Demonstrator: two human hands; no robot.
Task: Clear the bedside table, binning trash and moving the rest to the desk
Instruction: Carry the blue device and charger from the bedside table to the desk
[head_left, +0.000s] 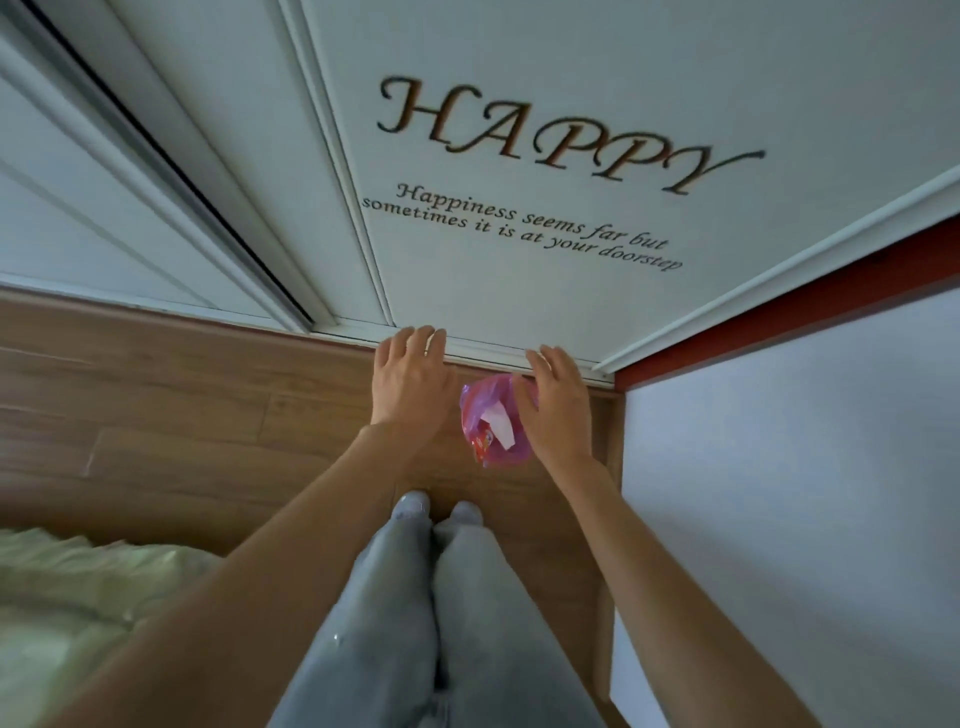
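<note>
Right now both sets of fingers are spread and gripping nothing: my left hand hovers flat, palm down, with a ring showing on one finger, and my right hand is splayed just beside and partly over the pink bin bag. The bag sits on the wooden floor, in the corner where the white sliding door with the "HAPPY" lettering meets the pale cabinet side on my right. Its mouth faces up, and inside I can make out a white scrap of paper and a red wrapper. Whether a rigid bin stands under the liner I cannot tell.

I judge the bag to be thin, light, crinkly film that will collapse and slide if pinched in one spot, so I would take it by the rim, with a hand on either side to hold the mouth open. The contents look weightless and not fragile.

Further out, my grey trouser legs and socks point at the bag, and green bedding lies to my left. Neither the bedside table nor the desk is in view.
</note>
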